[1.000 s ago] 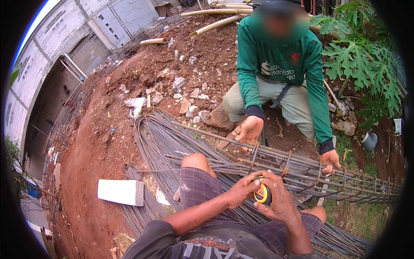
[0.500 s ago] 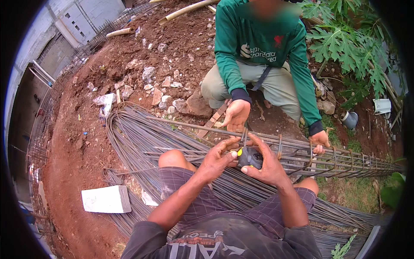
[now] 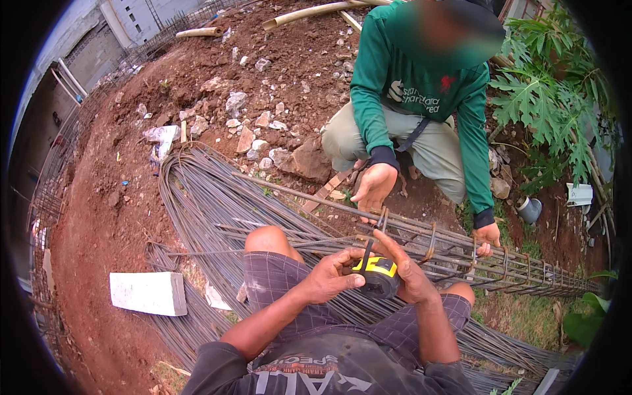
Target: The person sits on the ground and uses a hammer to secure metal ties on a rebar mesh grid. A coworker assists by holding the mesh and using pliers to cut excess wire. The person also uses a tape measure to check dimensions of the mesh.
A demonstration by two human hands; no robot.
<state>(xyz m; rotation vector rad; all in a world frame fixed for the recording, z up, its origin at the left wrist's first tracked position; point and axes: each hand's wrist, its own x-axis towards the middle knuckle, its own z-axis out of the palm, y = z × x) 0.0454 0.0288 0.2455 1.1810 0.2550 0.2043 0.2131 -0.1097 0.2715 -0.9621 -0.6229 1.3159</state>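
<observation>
Above my lap I hold a black and yellow tape measure (image 3: 380, 284) between both hands. My right hand (image 3: 413, 280) wraps its right side, with one finger stretched up beside it. My left hand (image 3: 329, 275) has its fingers curled and its thumb against the left side of the case, by a dark strap. Just beyond my hands lies a long rebar cage (image 3: 461, 258) with square stirrups. Across from me a squatting person in a green long-sleeved shirt has one open hand (image 3: 375, 185) over the cage's near end and the other hand (image 3: 487, 237) on its top bars.
A large bundle of bent steel bars (image 3: 210, 197) runs beneath my legs. A white block (image 3: 146, 293) lies at the left on red soil. Rocks (image 3: 309, 158) and a wood strip (image 3: 326, 192) lie ahead; leafy plants (image 3: 540, 99) and a grey pipe piece (image 3: 529, 210) are right.
The tape measure has come down toward my lap and turned, so its yellow face shows. Both my hands moved with it, away from the rebar cage. The view has shifted slightly.
</observation>
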